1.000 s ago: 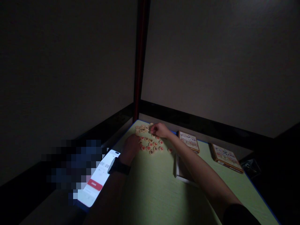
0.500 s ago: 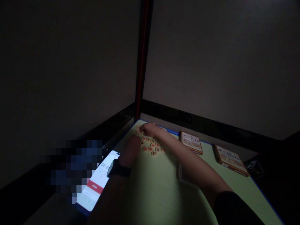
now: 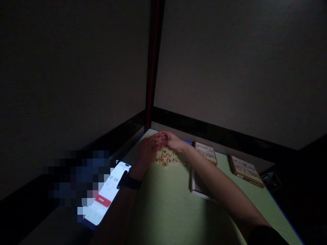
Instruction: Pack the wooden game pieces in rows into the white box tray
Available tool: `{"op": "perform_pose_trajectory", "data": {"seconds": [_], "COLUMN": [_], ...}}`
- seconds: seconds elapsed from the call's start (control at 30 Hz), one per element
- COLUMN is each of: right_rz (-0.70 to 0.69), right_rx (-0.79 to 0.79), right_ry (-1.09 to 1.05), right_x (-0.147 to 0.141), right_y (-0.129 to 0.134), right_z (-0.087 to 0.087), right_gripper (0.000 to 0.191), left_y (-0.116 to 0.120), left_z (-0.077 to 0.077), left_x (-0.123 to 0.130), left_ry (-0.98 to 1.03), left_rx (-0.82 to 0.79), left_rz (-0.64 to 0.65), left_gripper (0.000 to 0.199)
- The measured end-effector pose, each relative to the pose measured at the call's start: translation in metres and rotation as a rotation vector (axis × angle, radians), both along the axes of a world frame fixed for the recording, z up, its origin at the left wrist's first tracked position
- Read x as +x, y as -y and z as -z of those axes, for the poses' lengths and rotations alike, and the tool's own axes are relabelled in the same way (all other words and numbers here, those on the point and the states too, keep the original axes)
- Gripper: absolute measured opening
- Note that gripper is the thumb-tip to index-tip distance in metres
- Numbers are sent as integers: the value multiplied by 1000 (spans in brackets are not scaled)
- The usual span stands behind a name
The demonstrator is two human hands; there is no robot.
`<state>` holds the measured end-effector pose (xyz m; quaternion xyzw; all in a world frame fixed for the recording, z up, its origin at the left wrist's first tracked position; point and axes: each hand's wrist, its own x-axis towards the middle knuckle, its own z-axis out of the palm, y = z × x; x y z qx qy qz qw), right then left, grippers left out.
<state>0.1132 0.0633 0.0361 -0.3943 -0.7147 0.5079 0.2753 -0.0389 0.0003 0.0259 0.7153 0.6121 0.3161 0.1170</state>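
Observation:
Round wooden xiangqi pieces (image 3: 165,156) with red and dark characters lie in a loose group on the pale green mat (image 3: 163,200). Behind them, near the far corner, my two hands come together. My left hand (image 3: 147,151), with a dark watch (image 3: 130,182) on its wrist, has its fingers curled at the left of the group. From the right, my right hand (image 3: 171,140) bends its fingers toward the left ones. Small pale pieces partly show between the fingers; how many is hidden.
A lit phone (image 3: 104,194) showing a timer lies at the left edge. Under my right forearm is an open box tray (image 3: 196,194). Two printed flat boxes, a nearer one (image 3: 247,170) and another (image 3: 205,153), lie at the right. Walls (image 3: 230,75) meet behind the corner.
My left hand has moved forward to meet my right hand, whose fingers have turned toward it. Both hands now close together over pieces at the back of the group.

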Motion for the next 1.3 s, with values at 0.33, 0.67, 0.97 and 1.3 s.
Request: {"op": "perform_pose_trajectory", "data": {"seconds": [0.33,0.67,0.97,1.3], "right_rz": [53,277,205,190], "right_rx": [-388,59,531,431], "right_ry": [-437,64,677,618], "right_x": [34,85,104,103], "right_y": [15,9,37,34], "right_z": [4,11,21,25], "right_gripper": [26,8,16,14], "left_y": [7,15,39,41], "left_z": [-5,-8,12,27], "left_x": [11,18,42,50], "left_ry": [41,-100,-150,-239], "left_rx": [120,-79,-47,2], "left_rz": [85,279,639,617], "left_gripper": [25,13,5,15]}}
